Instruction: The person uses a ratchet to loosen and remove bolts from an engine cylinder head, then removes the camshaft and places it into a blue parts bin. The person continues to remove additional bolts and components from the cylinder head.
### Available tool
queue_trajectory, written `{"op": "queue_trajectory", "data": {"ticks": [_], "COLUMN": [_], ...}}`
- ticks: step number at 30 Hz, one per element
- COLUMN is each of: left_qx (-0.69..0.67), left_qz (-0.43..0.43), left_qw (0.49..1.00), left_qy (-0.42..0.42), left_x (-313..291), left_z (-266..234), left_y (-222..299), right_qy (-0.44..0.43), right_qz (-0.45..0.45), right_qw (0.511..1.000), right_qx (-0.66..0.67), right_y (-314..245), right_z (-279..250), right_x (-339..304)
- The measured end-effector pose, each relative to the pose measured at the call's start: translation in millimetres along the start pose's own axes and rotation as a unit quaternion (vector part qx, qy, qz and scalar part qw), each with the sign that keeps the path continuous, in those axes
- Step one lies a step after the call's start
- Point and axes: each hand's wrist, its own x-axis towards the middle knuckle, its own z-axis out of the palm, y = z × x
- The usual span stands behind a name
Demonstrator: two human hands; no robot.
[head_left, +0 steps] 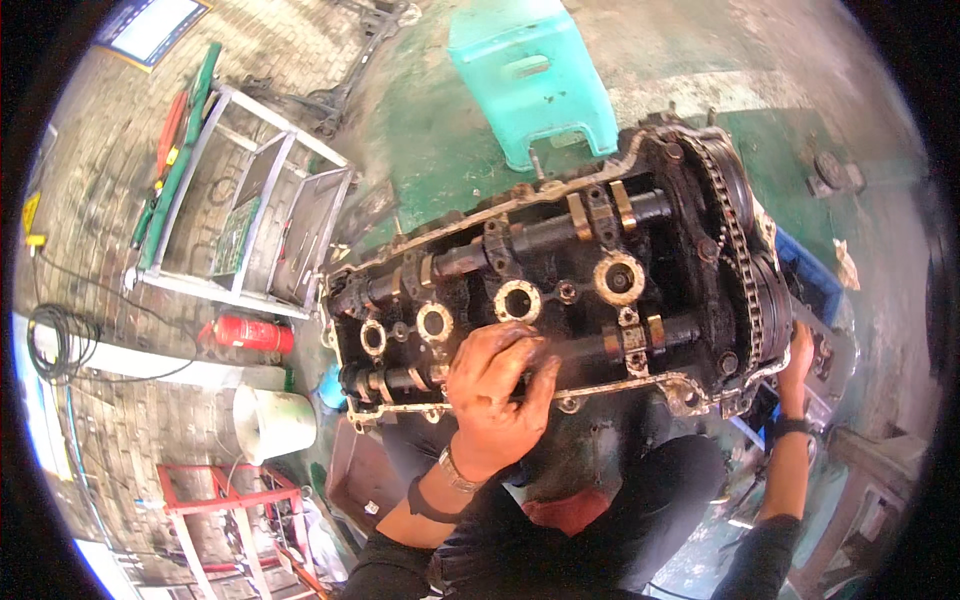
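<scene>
A dark, oily engine cylinder head (560,290) lies across the middle in front of me, its two camshafts (460,258) exposed. Round spark plug openings (618,280) run in a row between the shafts, and a timing chain (735,230) loops round its right end. My left hand (500,385) is over the near camshaft with its fingers curled together; whatever they grip is hidden. Beyond the right end of the cylinder head, my right hand (797,355) reaches down beside a grey tray (830,350). Its fingertips are mostly out of sight behind the engine.
A turquoise plastic stool (530,75) stands beyond the engine. At left are a metal cart (245,200), a red fire extinguisher (250,334), a white bucket (275,424) and a red metal frame (230,500). A blue crate (815,280) sits at right.
</scene>
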Motion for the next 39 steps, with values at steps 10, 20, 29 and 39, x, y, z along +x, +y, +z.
{"op": "queue_trajectory", "data": {"ticks": [10,20,29,39], "left_qx": [-0.022,-0.051,0.141,0.164], "left_qz": [-0.007,-0.014,0.022,0.047], "left_qw": [1.0,0.988,0.944,0.911], "left_qy": [-0.001,-0.148,-0.299,-0.376], "left_x": [0.8,29.4,110.7,126.3], "left_z": [-2.3,-65.6,-59.2,-39.4], "left_y": [0.9,1.1,-32.8,-47.6], "right_qy": [0.021,-0.05,-0.059,-0.1], "right_qz": [0.128,0.305,0.38,0.415], "right_qw": [0.976,0.935,0.91,0.881], "right_qx": [0.174,0.172,0.155,0.201], "right_y": [-17.0,-13.8,-7.3,-11.9], "right_z": [-16.2,-23.1,-6.4,-24.1], "right_x": [-153.0,-331.0,-373.7,-373.0]}}
